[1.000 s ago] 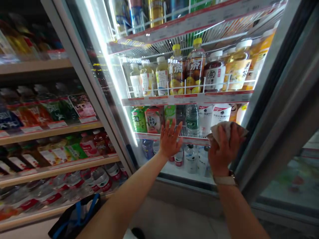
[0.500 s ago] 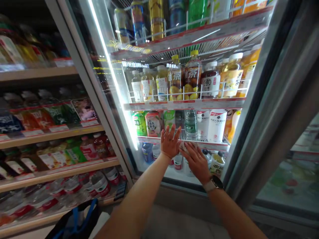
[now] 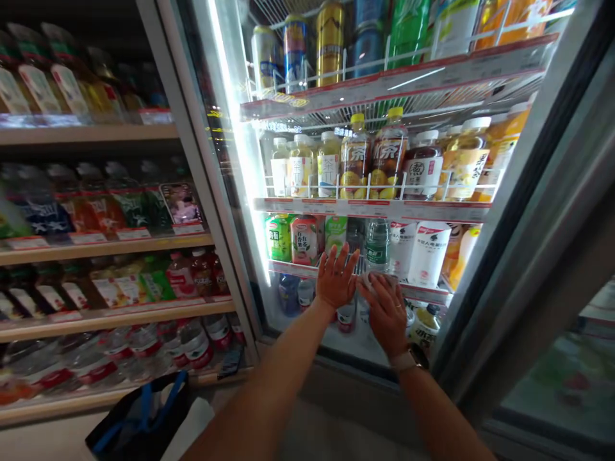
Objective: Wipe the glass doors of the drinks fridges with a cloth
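Note:
My left hand [image 3: 336,278] lies flat on the glass door of a lit drinks fridge, fingers spread, holding nothing. Just right of it, my right hand [image 3: 384,307] presses a pale cloth [image 3: 372,279] to the same glass; only the cloth's upper edge shows past the fingers. A watch is on the right wrist. Behind the glass, a clear bottle with a green label [image 3: 377,243] stands above my hands, with a white bottle [image 3: 429,254] to its right and a pink-red bottle [image 3: 304,239] to the left.
Open wooden shelves [image 3: 96,248] with rows of bottles stand on the left. A black bag with blue straps [image 3: 139,416] is at the lower left. The thick metal door frame [image 3: 533,256] runs down the right side. Cans [image 3: 330,45] fill the upper fridge shelf.
The view has shifted, so the fridge's upper part and shelves appear further right. Both hands remain on the glass close together, the right one still on the cloth.

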Demonstrator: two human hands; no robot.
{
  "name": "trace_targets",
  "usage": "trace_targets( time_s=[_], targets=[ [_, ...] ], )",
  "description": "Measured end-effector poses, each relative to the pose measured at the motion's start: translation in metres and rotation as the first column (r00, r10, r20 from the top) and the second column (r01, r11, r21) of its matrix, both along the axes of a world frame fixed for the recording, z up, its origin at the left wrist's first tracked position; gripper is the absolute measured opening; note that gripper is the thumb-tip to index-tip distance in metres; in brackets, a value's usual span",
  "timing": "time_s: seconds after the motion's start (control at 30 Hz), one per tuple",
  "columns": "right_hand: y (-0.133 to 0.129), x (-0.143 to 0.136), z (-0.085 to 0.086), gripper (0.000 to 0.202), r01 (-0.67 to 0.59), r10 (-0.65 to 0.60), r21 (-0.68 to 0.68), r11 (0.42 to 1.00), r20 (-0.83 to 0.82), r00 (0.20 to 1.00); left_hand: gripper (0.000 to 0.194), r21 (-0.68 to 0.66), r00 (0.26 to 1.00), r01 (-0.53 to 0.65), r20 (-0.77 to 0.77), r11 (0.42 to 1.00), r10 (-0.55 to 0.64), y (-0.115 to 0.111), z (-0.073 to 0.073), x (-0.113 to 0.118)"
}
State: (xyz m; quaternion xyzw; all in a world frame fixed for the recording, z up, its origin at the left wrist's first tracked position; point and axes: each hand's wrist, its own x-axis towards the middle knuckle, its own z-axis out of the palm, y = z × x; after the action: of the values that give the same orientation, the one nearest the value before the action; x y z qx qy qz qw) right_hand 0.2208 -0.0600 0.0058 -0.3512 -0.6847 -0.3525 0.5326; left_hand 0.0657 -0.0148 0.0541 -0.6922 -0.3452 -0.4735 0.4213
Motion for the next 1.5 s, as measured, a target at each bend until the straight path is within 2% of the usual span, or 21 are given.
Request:
trace_targets(
  time_s=[0.1, 0.17, 0.23, 0.33, 0.43, 0.53, 0.6, 0.67, 0.77, 0.87, 0.93, 1.03, 1.1, 1.27, 1.4, 1.5],
  targets=[
    [-0.008, 0.002, -0.017, 0.048, 0.008, -0.001, -0.072, 0.997, 0.096, 0.995, 0.061, -0.005, 1.0, 0.002, -0.006, 1.0, -0.002, 0.0, 0.0, 0.0],
    [-0.013, 0.006, -0.014, 0.049, 0.034, -0.017, -0.094, 0.995, 0.175, 0.984, 0.061, -0.011, 1.0, 0.003, -0.006, 1.0, -0.003, 0.001, -0.001, -0.001],
    [-0.016, 0.012, -0.002, 0.051, 0.071, -0.053, -0.088, 0.994, 0.19, 0.98, 0.062, -0.027, 1.0, -0.001, -0.009, 1.0, 0.001, 0.002, -0.002, -0.001],
    [-0.015, 0.024, 0.025, 0.054, 0.141, -0.141, -0.016, 0.99, -0.01, 0.99, 0.061, -0.041, 1.0, -0.014, -0.012, 0.999, 0.014, 0.003, -0.004, -0.001],
    [-0.01, 0.036, 0.048, 0.056, 0.18, -0.158, 0.059, 0.982, -0.269, 0.95, 0.061, -0.037, 1.0, -0.024, -0.014, 0.999, 0.023, 0.003, -0.003, 0.0],
    [-0.005, 0.038, 0.055, 0.055, 0.175, -0.131, 0.083, 0.981, -0.378, 0.916, 0.061, -0.032, 1.0, -0.021, -0.014, 0.999, 0.02, 0.001, -0.001, 0.0],
    [-0.005, 0.03, 0.048, 0.056, 0.147, -0.111, 0.071, 0.987, -0.367, 0.924, 0.061, -0.018, 1.0, -0.009, -0.007, 1.0, 0.008, 0.0, 0.0, 0.0],
    [-0.006, 0.019, 0.032, 0.058, 0.102, -0.087, 0.038, 0.994, -0.294, 0.952, 0.06, 0.0, 1.0, 0.001, 0.0, 1.0, -0.001, 0.0, 0.001, 0.001],
    [-0.01, 0.002, 0.002, 0.06, 0.029, -0.034, -0.062, 0.998, -0.087, 0.996, 0.059, 0.017, 1.0, -0.001, 0.001, 1.0, 0.001, 0.001, 0.001, 0.001],
    [-0.014, -0.003, -0.021, 0.058, 0.002, 0.01, -0.144, 0.99, 0.083, 0.996, 0.058, 0.015, 1.0, -0.006, -0.001, 1.0, 0.006, 0.002, 0.0, 0.0],
    [-0.016, 0.0, -0.025, 0.056, 0.005, 0.02, -0.163, 0.987, 0.151, 0.988, 0.058, 0.007, 1.0, -0.004, -0.003, 1.0, 0.004, 0.003, -0.001, 0.0],
    [-0.018, 0.012, -0.015, 0.055, 0.03, 0.004, -0.164, 0.986, 0.207, 0.978, 0.059, -0.004, 1.0, 0.004, -0.001, 1.0, -0.004, 0.003, -0.001, 0.0],
    [-0.018, 0.022, -0.002, 0.054, 0.082, -0.063, -0.126, 0.989, 0.143, 0.988, 0.06, 0.002, 1.0, 0.014, 0.005, 1.0, -0.014, 0.003, -0.001, 0.0],
    [-0.012, 0.046, 0.026, 0.049, 0.19, -0.186, 0.002, 0.982, -0.201, 0.962, 0.061, 0.024, 0.999, 0.03, 0.012, 0.999, -0.03, 0.002, 0.001, 0.001],
    [-0.007, 0.05, 0.035, 0.047, 0.22, -0.182, 0.046, 0.974, -0.412, 0.893, 0.062, 0.024, 0.999, 0.03, 0.013, 0.999, -0.03, 0.002, 0.001, 0.002],
    [-0.006, 0.035, 0.032, 0.048, 0.147, -0.111, 0.051, 0.988, -0.437, 0.893, 0.063, -0.002, 1.0, 0.02, 0.007, 1.0, -0.02, 0.001, 0.0, 0.001]
  ],
)
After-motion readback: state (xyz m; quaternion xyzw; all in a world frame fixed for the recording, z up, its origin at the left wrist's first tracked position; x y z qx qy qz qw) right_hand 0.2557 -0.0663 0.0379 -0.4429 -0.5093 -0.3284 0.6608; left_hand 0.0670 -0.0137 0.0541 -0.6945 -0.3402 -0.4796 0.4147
